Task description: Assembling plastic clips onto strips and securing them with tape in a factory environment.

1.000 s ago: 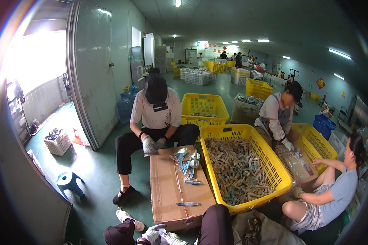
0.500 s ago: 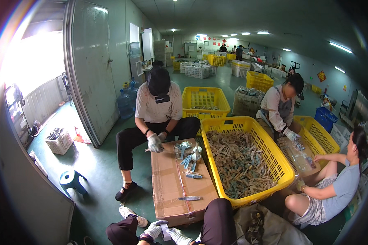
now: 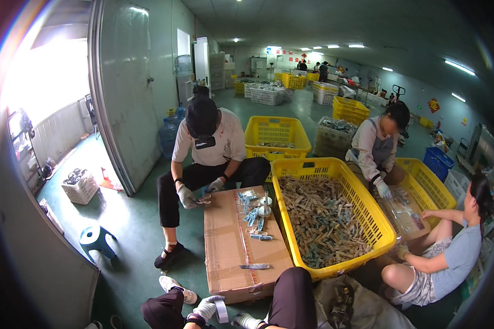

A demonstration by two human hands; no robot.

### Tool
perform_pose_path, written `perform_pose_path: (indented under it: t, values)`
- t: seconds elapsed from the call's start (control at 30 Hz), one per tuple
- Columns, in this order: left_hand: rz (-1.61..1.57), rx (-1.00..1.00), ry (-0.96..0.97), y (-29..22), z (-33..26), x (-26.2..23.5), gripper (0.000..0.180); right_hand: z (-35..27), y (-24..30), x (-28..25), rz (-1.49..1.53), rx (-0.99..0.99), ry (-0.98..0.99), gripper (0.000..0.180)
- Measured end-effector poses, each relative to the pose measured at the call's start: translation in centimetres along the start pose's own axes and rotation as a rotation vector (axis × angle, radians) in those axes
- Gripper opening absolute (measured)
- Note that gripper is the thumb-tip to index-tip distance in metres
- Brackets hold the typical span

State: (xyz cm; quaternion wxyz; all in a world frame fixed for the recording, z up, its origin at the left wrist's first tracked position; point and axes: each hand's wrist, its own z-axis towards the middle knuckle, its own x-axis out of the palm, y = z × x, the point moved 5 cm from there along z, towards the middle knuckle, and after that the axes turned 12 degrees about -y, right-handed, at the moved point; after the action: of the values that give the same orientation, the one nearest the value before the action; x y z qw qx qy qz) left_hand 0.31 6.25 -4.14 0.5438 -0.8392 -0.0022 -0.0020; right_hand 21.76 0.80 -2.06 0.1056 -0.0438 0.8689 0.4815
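Observation:
At the lower edge my left hand (image 3: 206, 308), in a white glove, is closed around a white roll (image 3: 221, 311) that looks like tape. To its right, my right hand (image 3: 247, 322) is also gloved and low over my lap; its fingers are partly hidden, so its grip is unclear. Just beyond my knees lies a brown cardboard carton (image 3: 230, 241) used as a surface. A slim flat grey piece (image 3: 255, 266) rests near its close edge. Farther back on the carton are several blue clips (image 3: 253, 219) and a small white round container (image 3: 265, 210).
Right of the carton stands a yellow crate (image 3: 362, 219) full of brown and greenish clips (image 3: 324, 219). A gloved co-worker (image 3: 208, 134) sits opposite, handling small pieces. Two more people (image 3: 376, 142) sit at right. A blue stool (image 3: 97, 242) stands left.
My hands have drawn apart; the left keeps the white roll while the right has moved lower and right. The co-worker opposite has spread their hands apart at the carton's far edge.

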Motion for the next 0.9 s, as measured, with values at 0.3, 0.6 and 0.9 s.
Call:
perform_pose_path:
  t: [0.3,0.6,0.9]
  values:
    - [-0.002,-0.039,0.014,-1.7,-1.1,0.9,0.031,-3.3,6.2,-1.0,0.111,0.076,0.043,0.023]
    - [0.076,-0.009,0.024,-1.3,-0.6,0.8,0.042,-0.7,3.3,1.4,0.222,0.165,0.091,0.019]
    - [0.059,-0.022,0.020,-2.0,-1.3,1.0,0.046,7.8,-12.4,8.0,0.356,0.243,0.130,0.016]
